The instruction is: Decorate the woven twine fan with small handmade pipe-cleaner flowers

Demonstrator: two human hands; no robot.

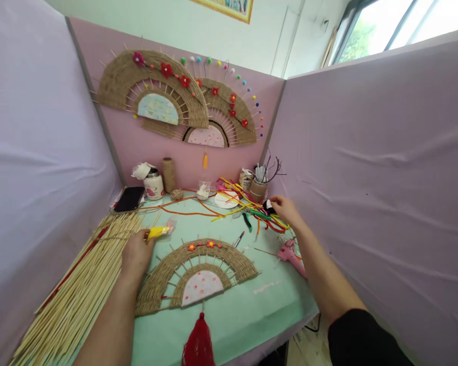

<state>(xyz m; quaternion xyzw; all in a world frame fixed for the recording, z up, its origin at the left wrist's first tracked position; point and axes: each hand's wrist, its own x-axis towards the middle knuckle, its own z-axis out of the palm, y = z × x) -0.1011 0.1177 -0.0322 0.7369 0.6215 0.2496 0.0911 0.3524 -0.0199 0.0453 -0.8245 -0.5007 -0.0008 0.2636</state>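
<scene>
My left hand [137, 249] is closed around a yellow bundle in a clear plastic wrapper [159, 232], possibly a tassel, above the table's left side. At the back right, the fingers of my right hand [284, 209] are pinched on a small black-and-white item [268, 206], too small to name. Between my forearms lies a woven twine fan [232, 256] with small flowers along its top and a white, red-dotted half-circle [202, 287]. A red tassel [198, 340] hangs from its lower middle.
Thin sticks [87, 274] fill the left, below a phone [130, 199]. Jars [153, 185], a twine roll [168, 175] and a cup of brushes and twigs [258, 189] stand behind. Coloured pipe cleaners [248, 198], green-handled pliers [247, 222] and a pink glue gun [290, 254] lie right. Partitions enclose the table.
</scene>
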